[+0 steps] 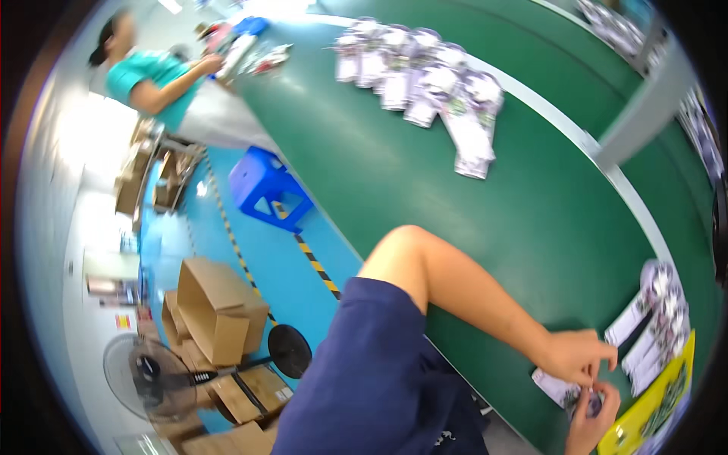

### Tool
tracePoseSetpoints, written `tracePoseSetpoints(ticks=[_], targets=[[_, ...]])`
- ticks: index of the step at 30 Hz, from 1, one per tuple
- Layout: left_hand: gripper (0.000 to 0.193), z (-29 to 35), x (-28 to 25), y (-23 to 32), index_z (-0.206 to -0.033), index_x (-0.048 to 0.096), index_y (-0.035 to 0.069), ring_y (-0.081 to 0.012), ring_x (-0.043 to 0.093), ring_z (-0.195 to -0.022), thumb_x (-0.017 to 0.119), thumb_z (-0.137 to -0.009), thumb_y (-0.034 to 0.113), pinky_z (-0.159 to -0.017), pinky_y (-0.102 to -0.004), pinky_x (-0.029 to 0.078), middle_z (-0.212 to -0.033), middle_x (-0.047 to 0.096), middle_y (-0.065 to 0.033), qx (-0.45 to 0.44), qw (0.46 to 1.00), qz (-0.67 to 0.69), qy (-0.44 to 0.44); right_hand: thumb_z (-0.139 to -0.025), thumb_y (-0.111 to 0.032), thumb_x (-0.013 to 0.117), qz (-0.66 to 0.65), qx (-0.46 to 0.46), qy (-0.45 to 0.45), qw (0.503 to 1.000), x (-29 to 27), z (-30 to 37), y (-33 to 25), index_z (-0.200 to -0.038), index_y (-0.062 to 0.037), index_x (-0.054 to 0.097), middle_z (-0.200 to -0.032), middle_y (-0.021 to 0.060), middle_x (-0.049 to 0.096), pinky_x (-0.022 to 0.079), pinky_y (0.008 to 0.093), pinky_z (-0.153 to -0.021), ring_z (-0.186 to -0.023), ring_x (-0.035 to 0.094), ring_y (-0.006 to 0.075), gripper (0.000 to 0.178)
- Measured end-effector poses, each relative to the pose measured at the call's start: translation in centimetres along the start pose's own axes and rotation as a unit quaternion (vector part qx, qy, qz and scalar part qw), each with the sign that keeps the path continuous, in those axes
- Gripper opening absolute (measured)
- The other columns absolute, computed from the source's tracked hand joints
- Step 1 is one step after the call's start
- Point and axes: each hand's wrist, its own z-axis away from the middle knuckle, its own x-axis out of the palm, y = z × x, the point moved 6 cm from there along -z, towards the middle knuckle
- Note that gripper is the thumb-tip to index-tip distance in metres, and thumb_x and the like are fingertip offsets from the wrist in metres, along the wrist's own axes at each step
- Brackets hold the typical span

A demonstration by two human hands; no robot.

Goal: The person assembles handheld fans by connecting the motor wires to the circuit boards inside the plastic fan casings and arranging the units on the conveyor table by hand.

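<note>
Low at the right of the head view, my left hand (570, 355) and my right hand (594, 418) meet over the green work table (425, 197). Between and under them is a flat package with a white and lilac card (552, 385). My right fingers are closed on its dark, rounded end. The left thumb and fingertips pinch together beside the right fingertips; whatever small thing they hold is hidden. Just past my hands lies a group of similar packages (658, 334). Beside my right hand is a yellow tray (616, 436) with dark green pieces in it.
More packages (425, 72) lie in an overlapping row farther up the table. A grey post (644, 110) rises at the right. Left of the table are a blue stool (265, 186), cardboard boxes (220, 311) and a fan (148, 375). Another person (163, 87) works at the far end.
</note>
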Motion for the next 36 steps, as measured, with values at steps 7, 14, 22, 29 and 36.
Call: tracePoseSetpoints(ticks=[7,14,22,29,36], targets=[[0.015,0.5,-0.8,0.7,-0.102,0.066,0.002,-0.0252,0.072,-0.086,0.07,-0.087,0.003,-0.075,-0.0373,0.058,-0.091,0.072,-0.012,-0.021,0.999,-0.023,0.023,-0.081,-0.001,0.072,-0.164,0.127,0.006,0.978,1.2,0.6,0.8,-0.088,-0.0023,0.059,-0.09,0.0144,0.06,0.047,0.0424,-0.078,-0.087,0.058,0.0355,0.015],[0.031,3.1,-4.0,1.5,-0.115,0.068,-0.003,-0.0212,0.073,-0.101,0.075,-0.086,-0.009,-0.09,-0.0317,0.059,-0.109,0.071,-0.0145,-0.119,0.988,-0.094,0.018,-0.089,-0.022,0.069,-0.229,0.054,-0.008,0.972,2.7,-2.6,-1.7,-0.101,-0.0098,0.067,-0.088,0.0105,0.07,0.045,0.0442,-0.093,-0.087,0.067,0.0295,0.017],[0.033,0.9,-1.6,2.8,-0.112,0.068,-0.004,-0.0162,0.066,-0.087,0.074,-0.081,-0.015,-0.08,-0.0272,0.055,-0.1,0.064,-0.0101,-0.044,0.988,-0.151,0.003,-0.095,-0.023,0.067,-0.348,0.141,-0.093,0.922,2.0,-0.9,0.5,-0.099,-0.0092,0.071,-0.089,0.0068,0.074,0.048,0.0411,-0.095,-0.087,0.069,0.0251,0.015],[0.038,1.8,-2.6,1.6,-0.116,0.067,-0.005,-0.0146,0.064,-0.089,0.074,-0.08,-0.016,-0.08,-0.0271,0.055,-0.101,0.062,-0.0086,-0.113,0.989,-0.098,-0.008,-0.094,-0.023,0.068,-0.379,0.154,-0.102,0.907,2.8,-1.8,0.0,-0.093,-0.009,0.072,-0.083,0.0056,0.073,0.05,0.0393,-0.084,-0.082,0.07,0.0248,0.015],[0.045,1.2,-2.2,1.7,-0.121,0.066,-0.005,-0.0183,0.067,-0.088,0.078,-0.078,-0.013,-0.075,-0.0286,0.057,-0.106,0.064,-0.0135,-0.108,0.989,-0.101,-0.021,-0.092,-0.023,0.068,-0.296,0.116,-0.082,0.944,2.9,-1.7,-0.2,-0.093,-0.0094,0.068,-0.082,0.0051,0.071,0.048,0.0411,-0.082,-0.08,0.068,0.0251,0.013]])
